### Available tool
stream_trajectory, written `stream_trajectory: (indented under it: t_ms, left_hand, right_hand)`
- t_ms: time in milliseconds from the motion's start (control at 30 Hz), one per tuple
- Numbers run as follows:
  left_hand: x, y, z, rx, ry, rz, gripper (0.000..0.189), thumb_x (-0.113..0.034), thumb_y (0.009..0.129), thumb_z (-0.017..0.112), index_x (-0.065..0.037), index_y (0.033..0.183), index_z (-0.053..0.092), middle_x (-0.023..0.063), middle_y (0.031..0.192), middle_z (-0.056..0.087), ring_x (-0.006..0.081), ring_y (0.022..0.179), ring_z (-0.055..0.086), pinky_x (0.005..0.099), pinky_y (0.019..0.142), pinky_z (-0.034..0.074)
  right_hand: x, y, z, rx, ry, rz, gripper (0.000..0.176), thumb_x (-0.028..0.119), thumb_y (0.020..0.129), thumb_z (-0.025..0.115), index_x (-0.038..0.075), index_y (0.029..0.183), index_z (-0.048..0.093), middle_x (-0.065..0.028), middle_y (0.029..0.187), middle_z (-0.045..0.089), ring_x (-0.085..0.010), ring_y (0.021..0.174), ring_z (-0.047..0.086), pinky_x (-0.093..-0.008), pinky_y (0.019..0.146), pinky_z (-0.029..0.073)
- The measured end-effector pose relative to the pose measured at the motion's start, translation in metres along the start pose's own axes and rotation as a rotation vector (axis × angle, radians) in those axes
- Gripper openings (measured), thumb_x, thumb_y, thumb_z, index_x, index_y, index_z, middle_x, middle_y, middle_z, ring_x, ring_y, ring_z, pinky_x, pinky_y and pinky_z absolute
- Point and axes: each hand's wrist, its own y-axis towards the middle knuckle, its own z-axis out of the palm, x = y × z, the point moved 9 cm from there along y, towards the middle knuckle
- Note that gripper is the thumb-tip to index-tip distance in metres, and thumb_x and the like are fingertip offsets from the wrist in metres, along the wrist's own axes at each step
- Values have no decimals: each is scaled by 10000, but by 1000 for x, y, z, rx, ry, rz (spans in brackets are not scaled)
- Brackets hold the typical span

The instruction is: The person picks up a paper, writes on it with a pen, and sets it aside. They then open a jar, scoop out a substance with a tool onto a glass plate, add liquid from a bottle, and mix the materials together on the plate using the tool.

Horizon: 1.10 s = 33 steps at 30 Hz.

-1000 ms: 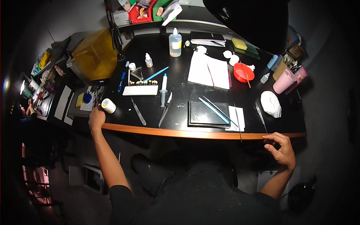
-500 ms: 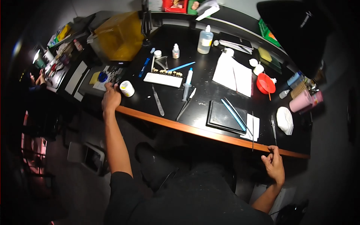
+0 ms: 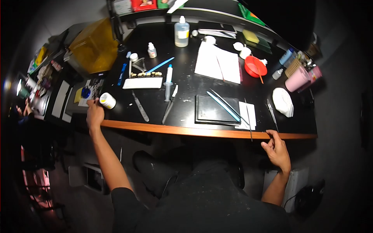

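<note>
My left hand (image 3: 95, 113) rests at the table's left front corner, close beside a white jar with a yellow-marked label (image 3: 107, 101). Its fingers reach forward and seem to hold nothing. At the right, my right hand (image 3: 276, 151) is at the wooden front edge (image 3: 194, 131), fingertips touching it, thumb apart and fingers loosely bent. Just beyond those fingertips lie metal tweezers (image 3: 272, 113); a thin dark rod (image 3: 248, 118) sticks out over the edge to their left. A black case (image 3: 213, 112) with a blue-handled brush (image 3: 224, 105) on it lies at centre right.
Further back stand a clear bottle (image 3: 181, 35), a small dropper bottle (image 3: 152, 50), a red bowl (image 3: 255, 66) and a pink cup (image 3: 297, 79). A syringe (image 3: 168, 86) and a white rack of teeth (image 3: 142, 83) lie mid-table. Another person's hand (image 3: 28, 106) shows far left.
The view has turned, so the table and its items sit further left and higher. Both hands stay at the table edge, with no item visibly taken or put down.
</note>
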Motion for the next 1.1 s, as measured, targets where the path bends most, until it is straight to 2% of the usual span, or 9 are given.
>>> stream_trajectory:
  t_ms: [300,500,533,700,833,933,1033,1100]
  left_hand:
    - [8,12,6,-30,27,58,531,-531,1125,378,-67,1349,503,299,1308,685,540,1250,599,627,982,453]
    - [14,15,8,-60,16,75,544,-551,1123,377,-60,1322,504,288,1279,701,542,1230,608,626,955,463]
    - [16,18,10,-71,16,92,545,-552,1124,373,-61,1320,504,289,1266,706,544,1221,613,624,946,469]
    - [17,18,9,-68,50,77,548,-554,1123,354,-68,1322,511,296,1280,700,543,1233,608,627,953,467]
    - [17,16,10,-65,17,86,523,-539,1125,370,-79,1331,506,312,1254,705,557,1217,618,627,960,477]
    - [17,17,13,-31,5,61,504,-526,1125,363,-91,1342,496,335,1265,690,560,1225,616,628,978,474]
    - [9,7,9,-4,29,21,497,-546,1115,356,-111,1328,468,300,1295,696,546,1234,623,631,1003,475]
    - [4,3,6,-4,39,3,488,-540,1115,366,-108,1321,463,293,1285,702,543,1225,630,633,997,482]
  right_hand:
    - [3,-5,-4,1,52,47,495,103,953,767,-47,1396,602,-81,648,563,-148,574,545,-328,606,460]
    - [5,-3,-12,-36,109,36,428,95,947,783,-47,1332,660,-17,666,554,-81,593,507,-278,601,443]
    - [8,-3,-17,-50,140,38,372,88,946,790,-42,1280,694,10,696,558,-52,628,492,-249,613,433]
    - [17,9,-45,-152,150,-127,242,54,943,774,-28,1168,745,21,754,574,-50,660,472,-235,615,421]
    - [25,16,-46,-167,96,-175,187,38,937,764,-40,1106,754,3,759,596,-57,658,479,-242,610,427]
    - [27,17,-36,-144,86,-192,179,40,930,761,-35,1092,755,-36,790,650,-86,677,547,-257,633,460]
    - [29,17,-29,-135,72,-189,173,46,929,758,-33,1084,756,-81,868,738,-108,705,601,-269,667,489]
    - [25,15,-26,-162,66,-208,170,52,933,755,-32,1081,757,-80,863,740,-114,716,617,-273,679,494]
